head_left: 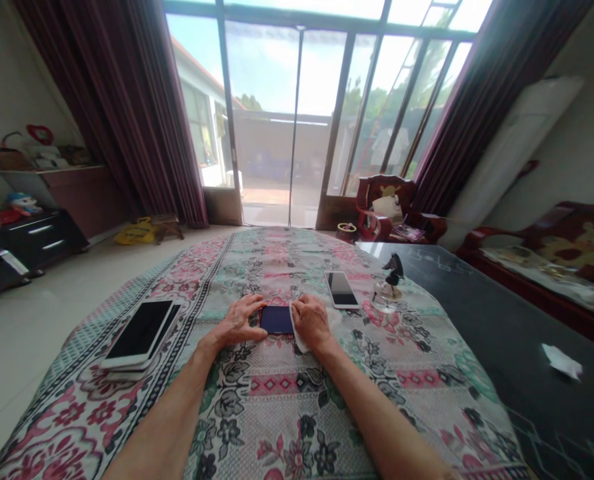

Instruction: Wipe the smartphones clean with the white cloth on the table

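Phone (pixel 275 319) lies flat on the floral cloth (pixel 277 413) between my hands. Wiping looks under way, not finished, as I judge it. Left hand (pixel 237 321) is loosely open, fingertips against the phone's left edge. Right hand (pixel 311 322) is closed over a white wipe (pixel 299 344) at the right edge. The dark screen between them is uncovered, and I cannot tell whether it is clean. A second phone (pixel 341 289) and stacked tablets (pixel 141 331) lie apart, untouched. Containers — only a basket (pixel 9 158) on the far shelf, contents unclear.
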A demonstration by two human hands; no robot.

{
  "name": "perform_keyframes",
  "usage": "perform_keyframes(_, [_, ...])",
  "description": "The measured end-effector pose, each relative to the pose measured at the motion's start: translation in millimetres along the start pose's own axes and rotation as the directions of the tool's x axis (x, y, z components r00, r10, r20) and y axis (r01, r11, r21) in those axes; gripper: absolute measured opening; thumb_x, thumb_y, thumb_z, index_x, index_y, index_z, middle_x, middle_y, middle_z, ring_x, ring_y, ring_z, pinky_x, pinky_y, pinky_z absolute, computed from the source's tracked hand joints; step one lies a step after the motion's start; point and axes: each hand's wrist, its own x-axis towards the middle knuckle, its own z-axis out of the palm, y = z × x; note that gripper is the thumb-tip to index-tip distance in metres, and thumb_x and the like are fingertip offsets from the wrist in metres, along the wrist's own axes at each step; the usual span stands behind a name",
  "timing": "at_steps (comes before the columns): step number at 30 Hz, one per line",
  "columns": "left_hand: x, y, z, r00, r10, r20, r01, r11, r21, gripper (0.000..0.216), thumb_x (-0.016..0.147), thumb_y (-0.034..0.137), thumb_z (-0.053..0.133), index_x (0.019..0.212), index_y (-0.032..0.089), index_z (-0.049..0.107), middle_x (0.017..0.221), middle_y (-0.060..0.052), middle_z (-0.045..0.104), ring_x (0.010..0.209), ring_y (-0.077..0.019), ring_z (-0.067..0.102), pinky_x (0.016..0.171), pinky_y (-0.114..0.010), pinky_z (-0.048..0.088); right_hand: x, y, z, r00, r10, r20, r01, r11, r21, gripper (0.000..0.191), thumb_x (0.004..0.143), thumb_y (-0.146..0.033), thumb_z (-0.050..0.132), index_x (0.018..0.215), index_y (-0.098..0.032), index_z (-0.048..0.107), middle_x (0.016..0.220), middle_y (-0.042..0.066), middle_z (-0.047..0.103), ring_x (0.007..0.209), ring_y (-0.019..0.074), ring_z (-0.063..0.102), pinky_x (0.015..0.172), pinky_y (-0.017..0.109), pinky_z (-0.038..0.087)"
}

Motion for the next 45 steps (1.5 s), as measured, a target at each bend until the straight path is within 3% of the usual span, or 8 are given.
perform_keyframes(7, [1.0, -1.9, 1.8, 0.999, 0.022, -0.027, -0.022, 1.0, 0.014, 0.068, 0.061, 0.033, 0.075, 0.126, 0.023, 0.057, 0.143, -0.009, 0.047, 0.135, -0.0312, 0.036, 0.113, -0.043, 0.027, 7.1, -33.2, 14.7, 0.997, -0.08, 0.007, 0.08, 0.997, 0.011, 0.031, 0.096, -0.032, 0.041, 0.089, -0.022, 0.07, 0.099, 0.006, 0.064, 0.095, 0.0195, 0.053, 0.083, 0.031, 0.033])
perform_keyframes(11, [2.1, -3.2, 2.0, 0.998, 0.047, -0.039, -0.046, 0.999, 0.012, 0.065, 0.06, 0.033, 0.076, 0.123, 0.022, 0.06, 0.14, -0.01, 0.049, 0.133, -0.0309, 0.04, 0.112, -0.043, 0.028, 6.3, -43.9, 17.5, 0.995, -0.1, 0.016, 0.1, 0.995, 0.003, 0.023, 0.091, -0.027, 0.046, 0.093, -0.022, 0.068, 0.104, 0.007, 0.063, 0.098, 0.0209, 0.051, 0.085, 0.033, 0.033])
perform_keyframes(24, [1.0, 0.6, -1.4, 0.999, 0.009, -0.036, -0.011, 0.999, -0.042, 0.068, 0.059, 0.036, 0.078, 0.122, 0.022, 0.06, 0.141, -0.011, 0.048, 0.134, -0.0331, 0.039, 0.112, -0.046, 0.029, -5.1, -26.9, 8.0, 0.999, -0.033, -0.021, 0.034, 0.999, 0.023, 0.022, 0.092, -0.025, 0.043, 0.097, -0.023, 0.065, 0.107, 0.006, 0.062, 0.102, 0.0208, 0.049, 0.092, 0.035, 0.029])
perform_keyframes(34, [3.1, -9.3, 0.6, 0.998, -0.012, -0.062, 0.003, 0.99, -0.143, 0.055, 0.055, 0.035, 0.083, 0.105, 0.018, 0.068, 0.139, -0.012, 0.05, 0.131, -0.0322, 0.042, 0.111, -0.043, 0.032, 0.0, -39.2, 13.0, 0.994, -0.108, 0.002, 0.108, 0.993, 0.044, 0.022, 0.09, -0.024, 0.046, 0.104, -0.024, 0.063, 0.108, 0.006, 0.061, 0.104, 0.0211, 0.048, 0.091, 0.035, 0.03])
perform_keyframes(45, [0.1, -8.5, -3.0, 0.999, -0.044, -0.013, 0.042, 0.991, -0.124, 0.06, 0.057, 0.035, 0.083, 0.112, 0.02, 0.068, 0.143, -0.012, 0.046, 0.136, -0.0325, 0.036, 0.114, -0.045, 0.028, 4.0, -38.5, 16.4, 0.983, -0.184, -0.015, 0.184, 0.98, 0.072, 0.022, 0.093, -0.027, 0.043, 0.102, -0.026, 0.064, 0.107, 0.004, 0.062, 0.101, 0.0199, 0.05, 0.091, 0.034, 0.03])
